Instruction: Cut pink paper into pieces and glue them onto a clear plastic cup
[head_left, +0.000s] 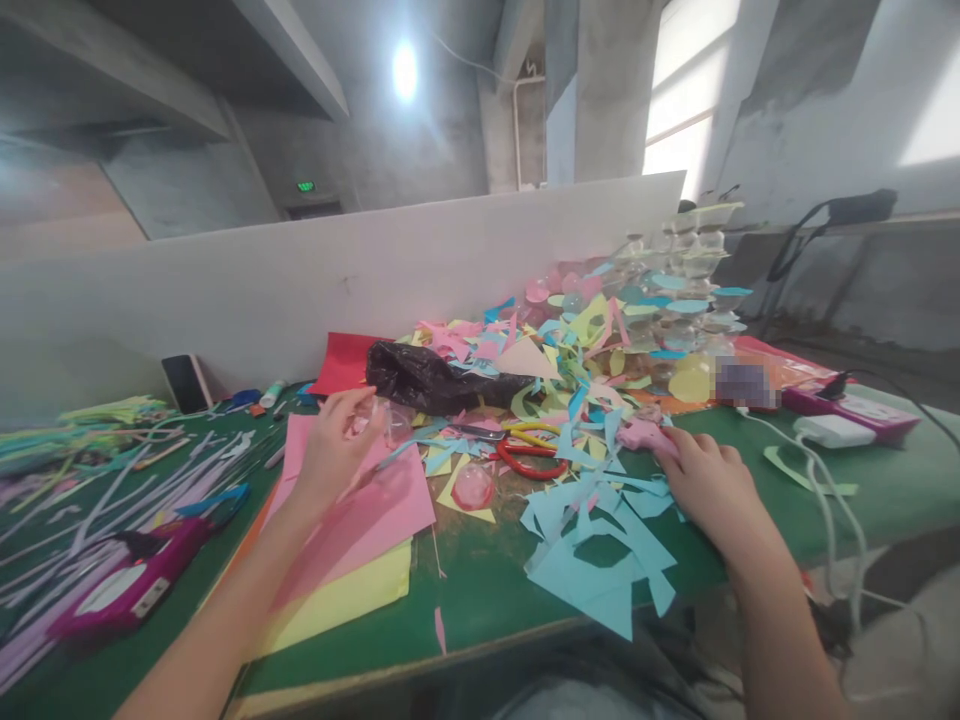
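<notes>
My left hand (pixel 335 450) is raised over the pink paper sheets (pixel 379 505), its fingers pinched on a clear plastic half-ball (pixel 382 420). My right hand (pixel 705 480) rests on the green table (pixel 480 590) among blue paper scraps (pixel 600 560), fingers closed on a pink glue gun (pixel 643 435). Another clear half-ball (pixel 474 487) lies on a yellow scrap between the hands. Red-handled scissors (pixel 529 455) lie just behind it.
A heap of coloured paper cuttings (pixel 570 350) and a black plastic bag (pixel 435 380) fill the table's back. Stacked clear domes (pixel 686 290) stand at back right. A white cable (pixel 825 500) and power strip (pixel 855 410) lie right. Paper strips (pixel 112 490) cover the left.
</notes>
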